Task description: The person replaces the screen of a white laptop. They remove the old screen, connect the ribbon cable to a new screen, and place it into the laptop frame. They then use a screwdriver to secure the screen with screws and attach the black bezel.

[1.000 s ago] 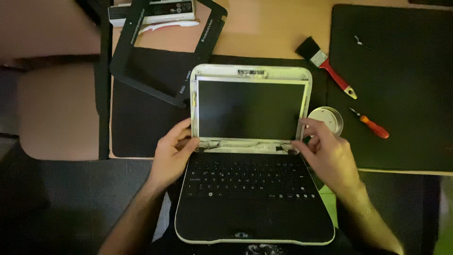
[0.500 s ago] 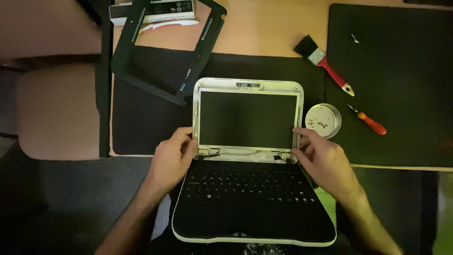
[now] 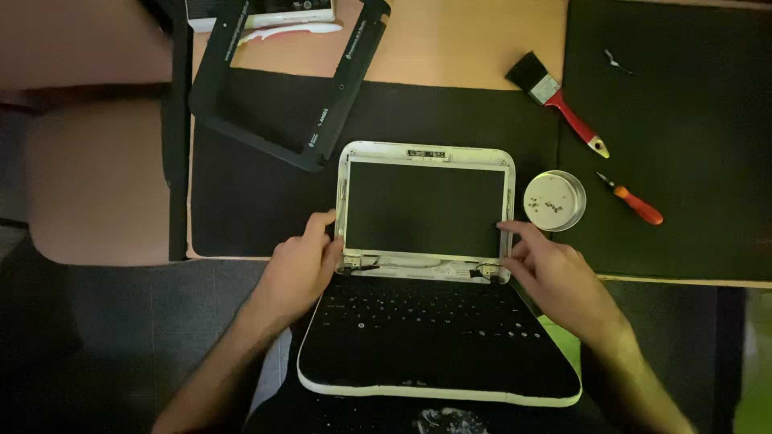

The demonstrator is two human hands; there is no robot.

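A small white laptop lies open in front of me, its dark screen (image 3: pixel 426 207) bare inside a white lid with the front bezel off. The black keyboard half (image 3: pixel 434 337) hangs over the table edge towards me. My left hand (image 3: pixel 297 269) grips the lid's lower left edge by the hinge. My right hand (image 3: pixel 559 277) has its fingertips on the lid's lower right edge, next to the other hinge.
A round white dish of small screws (image 3: pixel 554 201) sits right of the lid, with an orange-handled screwdriver (image 3: pixel 635 202) and a red-handled brush (image 3: pixel 563 100) beyond. A black bezel frame (image 3: pixel 289 80) lies at the back left. Black mats (image 3: pixel 683 120) cover the wooden table (image 3: pixel 450 40).
The laptop sits lower in view and its lid looks a little shorter. Both hands stay at the lid's lower corners; the right fingers have slid up its side edge.
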